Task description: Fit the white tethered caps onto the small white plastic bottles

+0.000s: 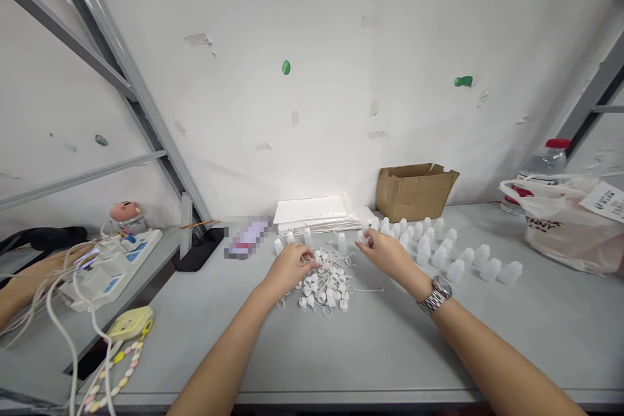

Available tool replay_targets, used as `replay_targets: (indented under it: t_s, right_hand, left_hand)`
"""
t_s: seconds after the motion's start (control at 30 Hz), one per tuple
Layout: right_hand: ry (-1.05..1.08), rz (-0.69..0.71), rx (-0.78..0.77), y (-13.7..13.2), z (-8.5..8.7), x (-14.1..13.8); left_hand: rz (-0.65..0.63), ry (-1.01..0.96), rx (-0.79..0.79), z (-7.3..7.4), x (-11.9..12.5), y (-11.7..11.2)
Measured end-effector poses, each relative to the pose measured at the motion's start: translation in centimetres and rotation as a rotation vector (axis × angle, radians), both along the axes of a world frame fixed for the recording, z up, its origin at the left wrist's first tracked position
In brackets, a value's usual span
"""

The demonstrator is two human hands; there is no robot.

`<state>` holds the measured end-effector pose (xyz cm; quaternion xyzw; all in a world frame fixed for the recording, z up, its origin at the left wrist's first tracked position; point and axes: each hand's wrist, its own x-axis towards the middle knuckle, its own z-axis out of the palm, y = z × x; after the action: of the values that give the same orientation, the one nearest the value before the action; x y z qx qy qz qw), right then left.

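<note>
My left hand [292,265] is at the upper left edge of a pile of small white caps [330,298], some with thin nozzles or ring straps. Its thumb and fingers close on a white cap at the pile; the fingertips are partly hidden. My right hand [383,252], with a metal watch on the wrist, pinches a small white plastic bottle [360,236] just behind the pile. A few similar bottles with thin tips [307,236] stand behind the pile. Several squat translucent bottles [455,270] stand in rows right of my right hand.
A cardboard box [414,192] and flat white packs [312,210] stand against the wall. A plastic bag [570,227] sits at right beside a red-capped water bottle [546,159]. To the left are a blurred phone [248,237], a power strip [112,273], cables and another person's hand [58,263].
</note>
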<state>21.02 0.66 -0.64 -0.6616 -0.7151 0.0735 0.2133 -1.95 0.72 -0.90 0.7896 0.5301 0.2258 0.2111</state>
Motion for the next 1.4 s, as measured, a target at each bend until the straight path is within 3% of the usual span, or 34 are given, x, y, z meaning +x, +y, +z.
replay_targets:
  t_s: [0.27, 0.43, 0.67, 0.73, 0.83, 0.93, 1.0, 1.4]
  right_hand:
    - [-0.001, 0.002, -0.022, -0.1, 0.3, 0.0]
    - [0.009, 0.007, -0.003, 0.1, -0.1, 0.1]
    - [0.164, 0.009, 0.125, -0.3, 0.2, -0.2]
    - [0.284, 0.057, 0.236, -0.8, 0.5, -0.8]
    - [0.389, 0.255, 0.355, -1.8, 0.6, -2.1]
    - [0.394, 0.436, 0.353, -2.5, 0.0, -3.4]
    - [0.391, 0.47, 0.341, -2.8, -0.5, -4.0]
    - [0.326, 0.31, 0.269, -2.4, -1.2, -4.0]
  left_hand:
    - [-0.013, 0.052, 0.006, -0.7, 0.1, -0.1]
    - [0.048, -0.02, 0.075, 0.0, -0.1, 0.1]
    - [0.094, -0.161, 0.012, 0.3, 0.2, 0.0]
    - [0.093, -0.267, -0.01, 0.2, 0.3, 0.2]
    - [0.057, -0.532, -0.102, -0.4, 0.6, 0.5]
    - [0.022, -0.704, -0.177, -0.8, 0.8, 0.5]
    - [0.012, -0.727, -0.19, -0.8, 0.9, 0.3]
    - [-0.1, -0.586, -0.053, 0.3, 1.2, -1.1]
